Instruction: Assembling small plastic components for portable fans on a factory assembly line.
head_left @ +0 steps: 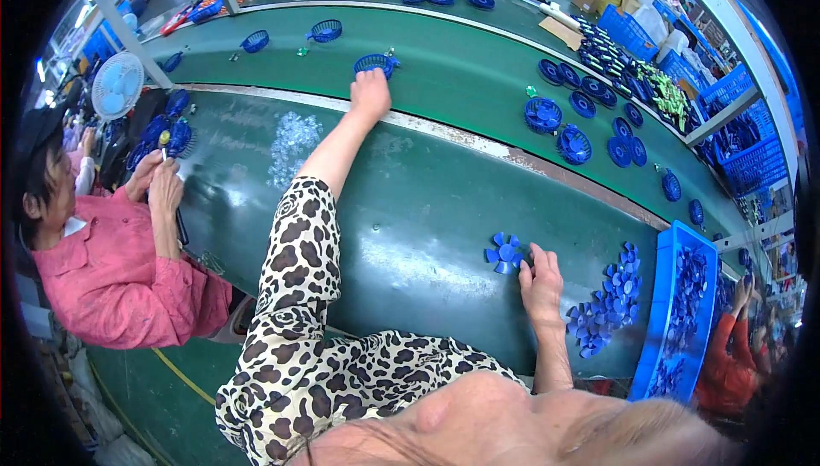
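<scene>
My left hand (pixel 371 94) reaches far across the table to the green conveyor belt. Its fingers are closed on the near side of a round blue fan guard (pixel 376 63) with slatted walls; the fingertips are partly hidden. My right hand (pixel 541 285) rests low over the table with thumb and fingers apart. Just left of its fingertips lies a blue fan blade (pixel 505 254) with several vanes; whether they touch it I cannot tell. To the right of that hand lies a loose pile of similar blue fan blades (pixel 608 299).
A blue bin (pixel 672 235) of fan blades stands at the table's right end. Small clear plastic pieces (pixel 293 146) lie at the left. More blue guards (pixel 574 144) and round blue parts (pixel 583 105) sit on the belt. A co-worker in pink (pixel 128 269) works at my left.
</scene>
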The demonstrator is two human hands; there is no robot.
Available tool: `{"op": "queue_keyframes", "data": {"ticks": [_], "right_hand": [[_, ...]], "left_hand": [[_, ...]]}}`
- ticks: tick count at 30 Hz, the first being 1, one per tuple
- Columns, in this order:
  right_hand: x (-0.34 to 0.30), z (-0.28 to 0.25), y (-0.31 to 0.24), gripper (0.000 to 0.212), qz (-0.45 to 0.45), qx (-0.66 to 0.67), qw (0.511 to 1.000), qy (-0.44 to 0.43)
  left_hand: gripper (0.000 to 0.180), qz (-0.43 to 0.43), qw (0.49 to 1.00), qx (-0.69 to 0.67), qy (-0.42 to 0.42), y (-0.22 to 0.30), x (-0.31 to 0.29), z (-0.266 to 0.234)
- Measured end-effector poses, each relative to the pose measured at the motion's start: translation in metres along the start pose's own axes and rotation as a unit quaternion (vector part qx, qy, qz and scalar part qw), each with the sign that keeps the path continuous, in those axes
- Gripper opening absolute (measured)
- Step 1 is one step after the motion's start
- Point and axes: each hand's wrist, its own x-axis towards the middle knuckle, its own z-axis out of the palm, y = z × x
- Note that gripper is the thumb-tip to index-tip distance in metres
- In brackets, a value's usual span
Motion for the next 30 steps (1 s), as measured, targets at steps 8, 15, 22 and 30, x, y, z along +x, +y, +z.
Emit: {"op": "queue_keyframes", "data": {"ticks": [8,15,22,30], "right_hand": [[0.013,0.008,-0.031,0.038,-0.145,-0.063,0.985,-0.067],[-0.009,0.004,-0.032,0.039,-0.110,-0.109,0.984,-0.089],[-0.035,-0.002,-0.051,0.037,-0.115,-0.054,0.990,-0.067],[-0.041,0.006,-0.101,0.033,-0.208,0.111,0.972,-0.018]], "left_hand": [[0.013,0.149,0.979,-0.103,0.092,0.018,-0.048,-0.043],[0.017,0.283,0.916,-0.257,-0.124,0.044,-0.162,-0.127],[0.033,0.138,0.847,-0.435,-0.271,0.038,-0.211,-0.175],[0.020,0.036,0.885,-0.377,-0.271,0.081,-0.244,-0.146]]}}
